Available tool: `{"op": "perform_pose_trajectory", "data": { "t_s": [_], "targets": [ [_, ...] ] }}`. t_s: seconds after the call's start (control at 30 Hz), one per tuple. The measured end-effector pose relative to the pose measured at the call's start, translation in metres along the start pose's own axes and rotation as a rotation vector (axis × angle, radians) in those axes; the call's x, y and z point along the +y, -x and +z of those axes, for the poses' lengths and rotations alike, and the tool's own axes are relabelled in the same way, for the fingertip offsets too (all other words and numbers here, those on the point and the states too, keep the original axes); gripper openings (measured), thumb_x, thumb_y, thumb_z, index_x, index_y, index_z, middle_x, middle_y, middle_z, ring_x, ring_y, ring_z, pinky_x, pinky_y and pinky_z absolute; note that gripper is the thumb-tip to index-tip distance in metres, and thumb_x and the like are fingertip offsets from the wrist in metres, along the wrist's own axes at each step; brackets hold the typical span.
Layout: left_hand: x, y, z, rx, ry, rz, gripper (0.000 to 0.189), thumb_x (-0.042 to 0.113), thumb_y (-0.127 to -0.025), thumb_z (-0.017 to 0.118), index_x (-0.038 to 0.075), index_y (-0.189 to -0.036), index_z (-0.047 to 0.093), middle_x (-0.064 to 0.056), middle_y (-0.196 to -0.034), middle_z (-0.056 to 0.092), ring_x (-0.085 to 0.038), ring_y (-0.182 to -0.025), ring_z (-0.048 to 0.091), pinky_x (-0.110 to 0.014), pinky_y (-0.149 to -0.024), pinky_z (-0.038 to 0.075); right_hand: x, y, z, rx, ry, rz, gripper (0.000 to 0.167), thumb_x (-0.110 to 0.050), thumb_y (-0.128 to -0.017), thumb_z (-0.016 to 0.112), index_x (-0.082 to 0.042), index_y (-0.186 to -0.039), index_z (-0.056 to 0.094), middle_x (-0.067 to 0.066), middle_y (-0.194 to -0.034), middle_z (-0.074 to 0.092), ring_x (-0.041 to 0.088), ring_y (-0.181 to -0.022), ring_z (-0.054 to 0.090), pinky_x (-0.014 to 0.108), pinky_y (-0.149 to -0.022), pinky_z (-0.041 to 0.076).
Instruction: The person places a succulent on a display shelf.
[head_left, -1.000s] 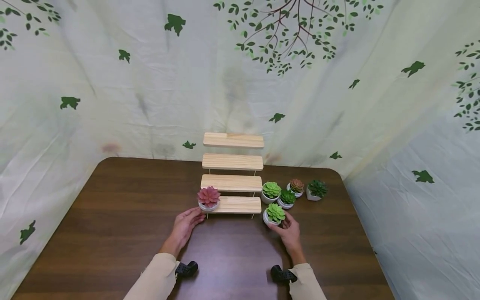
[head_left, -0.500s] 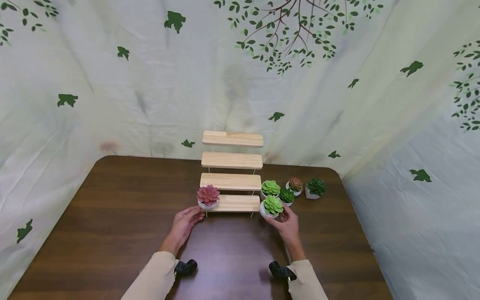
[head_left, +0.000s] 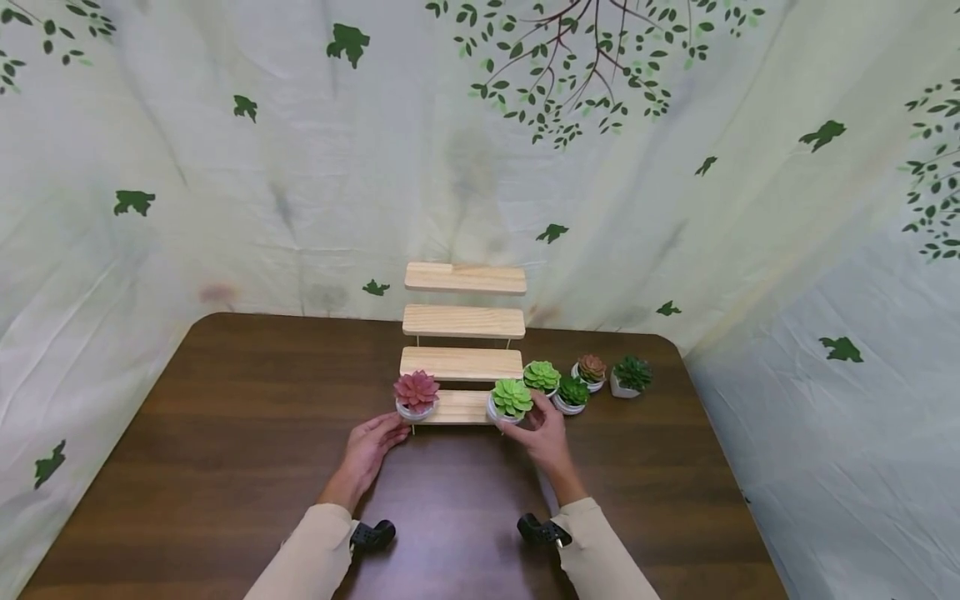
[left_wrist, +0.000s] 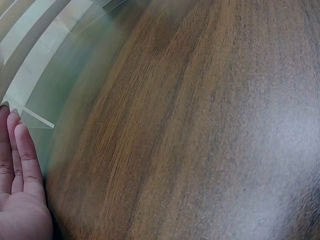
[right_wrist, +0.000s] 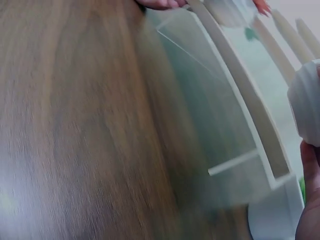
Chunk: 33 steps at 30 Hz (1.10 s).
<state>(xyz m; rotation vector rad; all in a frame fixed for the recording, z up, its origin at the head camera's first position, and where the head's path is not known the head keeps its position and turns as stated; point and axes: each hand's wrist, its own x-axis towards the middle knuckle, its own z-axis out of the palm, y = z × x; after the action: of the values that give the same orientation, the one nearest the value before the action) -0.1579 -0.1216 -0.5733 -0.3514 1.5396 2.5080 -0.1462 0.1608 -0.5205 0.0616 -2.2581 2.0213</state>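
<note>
My right hand (head_left: 542, 435) pinches the white pot of a light-green succulent (head_left: 512, 398), over the right end of the lowest shelf of a tiered wooden stand (head_left: 461, 407). From the right wrist view, the white pot (right_wrist: 306, 102) shows just above the shelf level, with my thumb below it. At the opposite end of that shelf sits a pink succulent (head_left: 417, 392) in a white pot. My left hand (head_left: 369, 454) has its fingertips right at the stand's left front corner, under that pot. Straight fingers of the left hand (left_wrist: 22, 170) show beside the stand's leg in the left wrist view.
Right of the stand, on the dark wooden table (head_left: 247, 433), are another light-green succulent (head_left: 542, 377), a dark-green one (head_left: 573, 392), a brownish-red one (head_left: 591, 369) and a deep-green one (head_left: 632, 374). A leaf-print cloth (head_left: 300, 167) hangs close behind.
My right hand has lifted the light-green succulent and carried it left, from the table beside the stand to over the lowest shelf. The left hand has stayed at the stand's corner.
</note>
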Motion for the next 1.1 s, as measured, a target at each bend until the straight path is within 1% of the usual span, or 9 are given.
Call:
{"op": "perform_pose_trajectory", "data": {
  "t_s": [0.1,0.23,0.37,0.43,0.57,0.63,0.8,0.97,1.1],
  "targets": [
    [0.0,0.001,0.0,0.004,-0.002,-0.003,0.022,0.002,-0.098,0.051,0.009,-0.087,0.069,0.001,-0.08,0.07,-0.012,-0.078,0.067,-0.024,-0.076,0.056,-0.013,0.001,0.01,-0.049,-0.012,-0.028,0.06,0.011,-0.073,0.077,0.012,-0.127,0.052,0.025,-0.128,0.051,0.026,-0.119,0.052,0.036,-0.103,0.043],
    [0.002,0.001,0.001,0.012,0.003,-0.014,0.018,0.002,-0.098,0.052,0.006,-0.091,0.068,0.001,-0.081,0.07,-0.012,-0.078,0.067,-0.024,-0.077,0.056,-0.02,-0.001,0.021,-0.082,-0.025,-0.032,0.058,0.01,-0.074,0.076,0.01,-0.127,0.052,0.023,-0.127,0.052,0.028,-0.12,0.051,0.036,-0.103,0.043],
    [0.002,0.0,0.001,0.016,-0.004,-0.022,0.015,0.002,-0.098,0.052,0.0,-0.098,0.067,0.001,-0.081,0.07,-0.012,-0.079,0.067,-0.024,-0.078,0.056,-0.019,-0.003,0.03,-0.1,-0.027,-0.029,0.059,0.008,-0.074,0.077,0.01,-0.127,0.052,0.024,-0.127,0.053,0.029,-0.119,0.053,0.039,-0.102,0.044],
    [0.002,-0.001,0.001,0.021,-0.008,-0.028,0.015,0.002,-0.098,0.052,0.0,-0.098,0.066,0.0,-0.081,0.07,-0.013,-0.079,0.067,-0.025,-0.078,0.056,-0.018,-0.003,0.035,-0.111,-0.024,-0.025,0.06,0.007,-0.074,0.078,0.01,-0.128,0.053,0.024,-0.127,0.053,0.031,-0.118,0.053,0.041,-0.102,0.044],
    [-0.001,-0.003,0.0,0.038,-0.006,-0.036,0.015,0.002,-0.098,0.052,0.001,-0.095,0.067,-0.001,-0.08,0.07,-0.014,-0.079,0.067,-0.025,-0.077,0.056,-0.016,-0.002,0.042,-0.124,-0.014,-0.026,0.059,0.006,-0.074,0.079,0.008,-0.127,0.054,0.024,-0.126,0.055,0.033,-0.115,0.057,0.039,-0.099,0.047],
    [-0.002,-0.003,-0.001,0.037,-0.009,-0.036,0.015,0.002,-0.098,0.053,0.001,-0.096,0.067,-0.001,-0.081,0.07,-0.014,-0.08,0.067,-0.025,-0.077,0.056,-0.016,-0.002,0.044,-0.121,-0.007,-0.035,0.058,0.006,-0.074,0.078,0.008,-0.127,0.054,0.025,-0.125,0.056,0.036,-0.115,0.057,0.04,-0.098,0.047],
    [-0.002,-0.002,-0.001,0.031,-0.006,-0.028,0.017,0.002,-0.098,0.052,0.003,-0.094,0.068,0.0,-0.082,0.07,-0.014,-0.08,0.067,-0.025,-0.077,0.056,-0.017,-0.004,0.049,-0.13,0.006,-0.015,0.061,0.006,-0.075,0.077,0.011,-0.129,0.051,0.029,-0.129,0.053,0.04,-0.12,0.053,0.046,-0.103,0.043],
    [-0.003,-0.003,-0.001,0.032,0.0,-0.025,0.018,0.0,-0.098,0.051,0.004,-0.091,0.068,0.0,-0.081,0.07,-0.014,-0.079,0.067,-0.025,-0.077,0.056,-0.02,-0.007,0.052,-0.148,-0.012,0.034,0.063,0.007,-0.076,0.076,0.012,-0.131,0.047,0.03,-0.133,0.049,0.041,-0.123,0.05,0.045,-0.105,0.04],
    [-0.003,-0.002,-0.001,0.031,-0.004,-0.024,0.018,0.001,-0.098,0.051,0.004,-0.092,0.067,0.0,-0.082,0.07,-0.014,-0.079,0.067,-0.025,-0.077,0.056,-0.023,-0.008,0.054,-0.145,0.002,0.019,0.062,0.009,-0.075,0.075,0.015,-0.129,0.047,0.031,-0.132,0.049,0.041,-0.122,0.05,0.046,-0.105,0.04]
  ]
}}
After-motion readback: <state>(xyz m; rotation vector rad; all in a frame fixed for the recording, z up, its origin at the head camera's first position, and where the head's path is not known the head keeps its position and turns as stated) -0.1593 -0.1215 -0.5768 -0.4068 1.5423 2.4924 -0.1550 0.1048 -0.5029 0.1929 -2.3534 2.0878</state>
